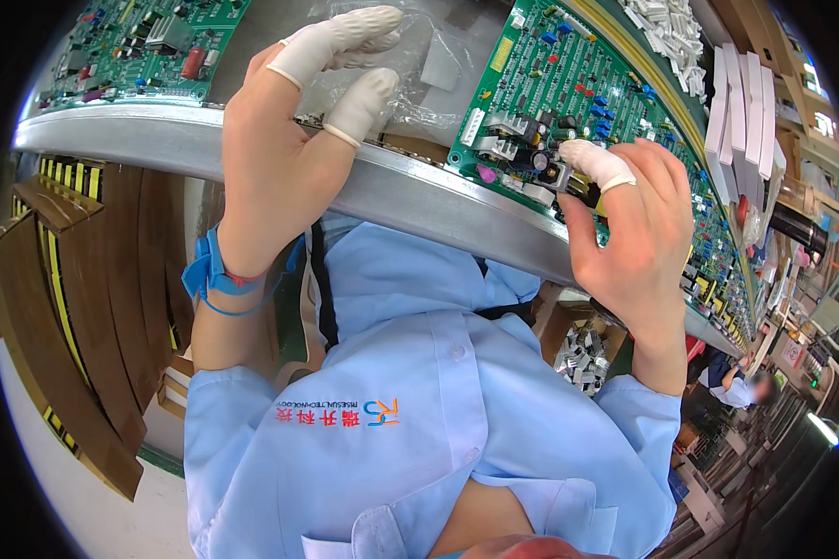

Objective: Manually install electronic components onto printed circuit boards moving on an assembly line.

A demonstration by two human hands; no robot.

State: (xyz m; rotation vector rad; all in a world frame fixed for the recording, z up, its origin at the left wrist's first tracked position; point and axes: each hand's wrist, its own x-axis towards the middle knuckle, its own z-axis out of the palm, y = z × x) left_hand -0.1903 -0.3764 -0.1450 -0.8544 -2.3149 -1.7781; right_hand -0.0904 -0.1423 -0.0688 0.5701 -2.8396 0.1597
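Note:
My left hand (pixel 280 154), with white finger cots on its thumb and fingers and a blue strap at the wrist, hangs open over the metal work surface. A crumpled clear plastic sheet (pixel 429 98) lies just beyond its fingertips. My right hand (pixel 639 219) is at the near edge of a green circuit board (pixel 569 79) crowded with parts. Its cotted index finger and bare thumb close around a small black-and-silver component (pixel 555 175) there. Metal heat sinks (pixel 499 144) stand to the left of these fingers.
Another green circuit board (pixel 112 61) lies at far left. A rounded metal rail (pixel 410 191) borders the bench near me. White parts (pixel 662 33) are heaped at the far right, beside white strips (pixel 741 112). Brown cardboard (pixel 112 270) stands below left. Another person (pixel 738 389) is at the right.

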